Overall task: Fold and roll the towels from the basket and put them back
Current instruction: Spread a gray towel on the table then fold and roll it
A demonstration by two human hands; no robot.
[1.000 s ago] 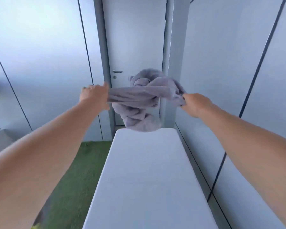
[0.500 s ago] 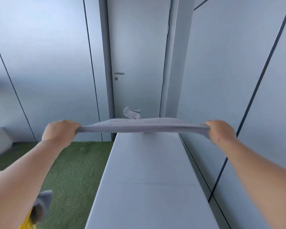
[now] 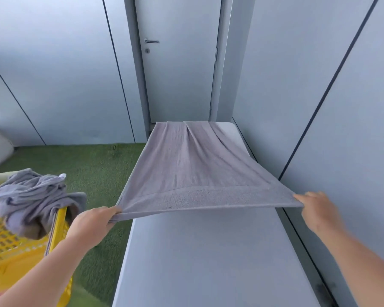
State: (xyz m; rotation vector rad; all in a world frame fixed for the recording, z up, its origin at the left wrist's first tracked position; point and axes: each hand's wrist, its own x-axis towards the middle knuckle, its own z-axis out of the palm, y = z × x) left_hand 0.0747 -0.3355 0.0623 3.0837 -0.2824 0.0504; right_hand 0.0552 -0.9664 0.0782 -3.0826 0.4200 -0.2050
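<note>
Head view, looking forward and down. A grey towel is spread lengthwise over the far half of a long white surface. Its far edge lies at the far end of the surface, just before a closed door. Its near edge is raised and drawn taut between the two hands.

The left hand grips the near left corner, with fingers and thumb curled round the cloth; this corner lies out past the left edge of the surface, above the green carpet. The right hand holds the near right corner at its fingertips, close to the right-hand wall panel. The right hand is blurred, so the exact lie of its fingers cannot be told.

A broad woven border runs along the near edge of the towel, and a few long creases run from the far edge toward the middle. The far right corner of the surface shows bare beside the cloth, as does the near half below the lifted edge.

At lower left stands a yellow lattice basket, beside the left forearm. A heap of crumpled grey towels rests in it and hangs over its near rim. The basket is well apart from the spread towel. The door carries a metal lever handle.
</note>
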